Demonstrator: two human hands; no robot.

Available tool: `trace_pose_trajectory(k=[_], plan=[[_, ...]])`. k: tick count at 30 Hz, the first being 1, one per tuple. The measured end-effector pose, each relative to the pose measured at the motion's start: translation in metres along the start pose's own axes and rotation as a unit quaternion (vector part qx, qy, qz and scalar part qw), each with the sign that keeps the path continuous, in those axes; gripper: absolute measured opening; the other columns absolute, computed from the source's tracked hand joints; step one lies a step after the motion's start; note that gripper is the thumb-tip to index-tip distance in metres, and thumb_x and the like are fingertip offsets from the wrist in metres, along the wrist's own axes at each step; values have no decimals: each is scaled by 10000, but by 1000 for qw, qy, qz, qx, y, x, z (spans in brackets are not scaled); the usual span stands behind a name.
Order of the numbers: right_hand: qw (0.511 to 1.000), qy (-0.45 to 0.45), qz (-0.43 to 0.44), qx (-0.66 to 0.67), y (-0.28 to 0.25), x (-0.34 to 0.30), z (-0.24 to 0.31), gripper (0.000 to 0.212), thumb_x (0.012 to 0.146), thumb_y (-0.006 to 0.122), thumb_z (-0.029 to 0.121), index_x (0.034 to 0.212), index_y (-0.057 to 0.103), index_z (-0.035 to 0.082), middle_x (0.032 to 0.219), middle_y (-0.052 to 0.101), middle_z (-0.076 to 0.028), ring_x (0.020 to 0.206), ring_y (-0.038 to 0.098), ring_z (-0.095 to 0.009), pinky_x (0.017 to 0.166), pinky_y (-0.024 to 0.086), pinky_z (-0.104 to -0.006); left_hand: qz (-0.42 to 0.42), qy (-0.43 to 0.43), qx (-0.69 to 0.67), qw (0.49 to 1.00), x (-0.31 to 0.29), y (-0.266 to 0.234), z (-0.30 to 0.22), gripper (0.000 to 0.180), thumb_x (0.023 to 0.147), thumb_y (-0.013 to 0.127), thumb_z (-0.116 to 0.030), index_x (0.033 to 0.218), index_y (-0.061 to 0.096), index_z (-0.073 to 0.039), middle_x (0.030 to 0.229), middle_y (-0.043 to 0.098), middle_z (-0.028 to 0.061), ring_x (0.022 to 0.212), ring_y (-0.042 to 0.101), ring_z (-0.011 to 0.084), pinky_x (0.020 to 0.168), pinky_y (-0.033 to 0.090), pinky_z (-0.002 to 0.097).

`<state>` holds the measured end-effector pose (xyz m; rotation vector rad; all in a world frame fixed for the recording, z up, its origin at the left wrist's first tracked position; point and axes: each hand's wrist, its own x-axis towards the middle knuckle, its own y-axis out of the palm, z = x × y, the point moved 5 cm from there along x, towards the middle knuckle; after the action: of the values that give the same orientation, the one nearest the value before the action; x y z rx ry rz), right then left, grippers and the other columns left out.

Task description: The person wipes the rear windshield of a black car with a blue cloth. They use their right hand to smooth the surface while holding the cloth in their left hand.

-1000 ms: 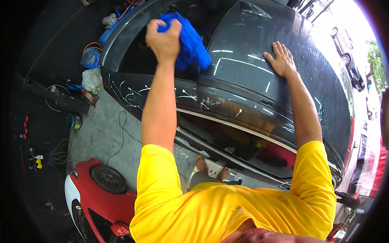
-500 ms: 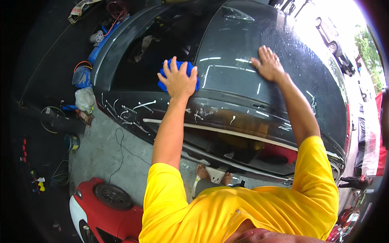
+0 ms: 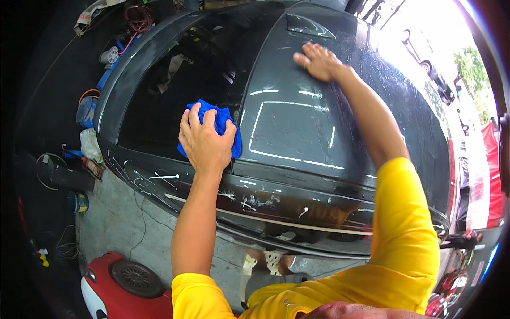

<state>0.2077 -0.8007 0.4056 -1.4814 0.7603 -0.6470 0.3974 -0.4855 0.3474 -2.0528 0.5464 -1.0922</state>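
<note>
A dark grey car roof (image 3: 292, 130) spreads below me, glossy and streaked with moisture toward the right. My left hand (image 3: 207, 143) presses a bunched blue cloth (image 3: 236, 147) against the seam between the roof and the black glass panel (image 3: 151, 119), its fingers curled over the cloth. Farther out, my right hand (image 3: 321, 63) lies on the bare roof with fingers stretched out, holding nothing. It is a little blurred and lies just nearer to me than the fin antenna (image 3: 309, 26).
White streaks mark the car's near side (image 3: 159, 178). A red car (image 3: 103, 282) stands at the lower left. Along the left are a blue bucket (image 3: 86, 112), a white bag (image 3: 91, 145) and a dark bucket (image 3: 78, 202). My feet are on a light-coloured step (image 3: 272, 262).
My view has shifted closer over the roof. My right hand has slid away from me and leftward, toward the fin antenna. My left hand still bears on the blue cloth, now showing more on the glass side.
</note>
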Motion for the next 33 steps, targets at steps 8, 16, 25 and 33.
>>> trace_pose_trajectory(k=[8,16,25,33], plan=[[995,-101,-1,-19,17,-76,56,949,1055,283,698,1618,225,-63,1696,208,-295,1592,178,-431,1298,170,-521,-8,-10,-14,1000,1,-2,11,424,858,761,-335,1198,717,-84,1503,534,155,1428,442,401,1133,383,554],[978,-192,62,-57,14,-129,94,932,1057,230,706,1661,166,-1,1741,137,-213,1618,121,-359,1318,122,-475,17,-24,-13,999,-4,-7,18,423,846,775,-330,1188,716,-89,1504,533,150,1438,431,397,1154,358,555],[1000,-18,-21,-4,16,85,52,956,1042,265,733,1609,304,-36,1706,247,-232,1604,174,-372,1307,171,-490,5,-16,-29,999,7,2,10,428,834,764,-311,1189,713,-77,1510,517,159,1429,433,413,1147,363,553],[966,-241,88,-22,20,-99,134,970,1046,242,734,1647,202,-26,1728,180,-220,1615,137,-354,1318,131,-473,5,-34,-34,999,0,-2,25,425,830,767,-302,1184,713,-74,1497,528,162,1426,436,413,1142,358,559]])
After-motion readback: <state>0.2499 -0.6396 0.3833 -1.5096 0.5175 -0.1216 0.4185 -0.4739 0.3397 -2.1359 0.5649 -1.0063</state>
